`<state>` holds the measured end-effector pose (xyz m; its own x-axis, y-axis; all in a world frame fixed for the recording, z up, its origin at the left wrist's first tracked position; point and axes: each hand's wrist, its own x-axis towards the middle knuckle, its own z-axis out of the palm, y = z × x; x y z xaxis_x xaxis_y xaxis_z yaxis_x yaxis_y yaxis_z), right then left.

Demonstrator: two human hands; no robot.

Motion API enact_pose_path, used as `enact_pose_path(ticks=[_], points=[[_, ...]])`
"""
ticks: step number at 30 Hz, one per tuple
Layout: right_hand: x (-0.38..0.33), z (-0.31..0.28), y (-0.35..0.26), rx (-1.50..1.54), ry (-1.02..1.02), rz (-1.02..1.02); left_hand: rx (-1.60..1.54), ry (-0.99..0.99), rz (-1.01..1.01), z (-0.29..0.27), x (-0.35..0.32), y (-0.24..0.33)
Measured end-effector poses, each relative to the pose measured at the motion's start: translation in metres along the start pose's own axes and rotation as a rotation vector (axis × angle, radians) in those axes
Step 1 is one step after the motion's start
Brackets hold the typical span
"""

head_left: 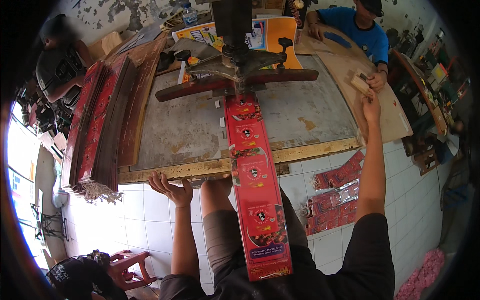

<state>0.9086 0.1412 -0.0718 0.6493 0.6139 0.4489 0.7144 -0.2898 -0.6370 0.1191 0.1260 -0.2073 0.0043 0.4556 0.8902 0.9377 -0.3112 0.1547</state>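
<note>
A long red printed packaging strip (255, 185) runs from under the metal press head (239, 65) over the table's front edge and down across my lap. To its left, my left hand (172, 190) rests at the worn wooden edge of the table (195, 167), with fingers spread and nothing in them. My right hand (370, 106) reaches out to the far right. Its fingers are closed at the near end of a small wooden block (360, 83). A co-worker's hand (378, 81) is also at that block, on its far side.
Stacks of red strips (95, 125) with string ends stand at the left table edge. More red packets (335, 195) lie on the white tiles at right. Printed sheets (275, 42) and a water bottle (190, 16) are behind the press. A red stool (131, 270) stands lower left. Other people sit nearby.
</note>
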Motion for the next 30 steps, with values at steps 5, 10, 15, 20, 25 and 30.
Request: enact_pose_path(ticks=[5, 10, 15, 20, 25, 30], points=[[0.001, 0.002, 0.006, 0.013, 0.018, 0.011, 0.0, 0.008, -0.019, 0.002, -0.002, 0.0], [0.002, 0.002, 0.01, 0.049, 0.02, 0.013, 0.013, 0.015, -0.004, 0.006, -0.002, -0.001], [0.002, 0.001, 0.013, 0.07, 0.015, 0.003, 0.007, 0.016, -0.011, 0.008, -0.005, -0.004], [-0.001, -0.001, 0.005, 0.056, 0.003, 0.046, 0.008, 0.031, -0.018, 0.01, -0.008, -0.007], [-0.004, -0.005, -0.001, 0.022, 0.008, 0.042, 0.011, 0.038, -0.022, 0.013, -0.009, -0.006], [-0.007, -0.007, -0.009, 0.005, 0.015, 0.049, 0.017, 0.025, -0.027, 0.011, -0.009, -0.008]])
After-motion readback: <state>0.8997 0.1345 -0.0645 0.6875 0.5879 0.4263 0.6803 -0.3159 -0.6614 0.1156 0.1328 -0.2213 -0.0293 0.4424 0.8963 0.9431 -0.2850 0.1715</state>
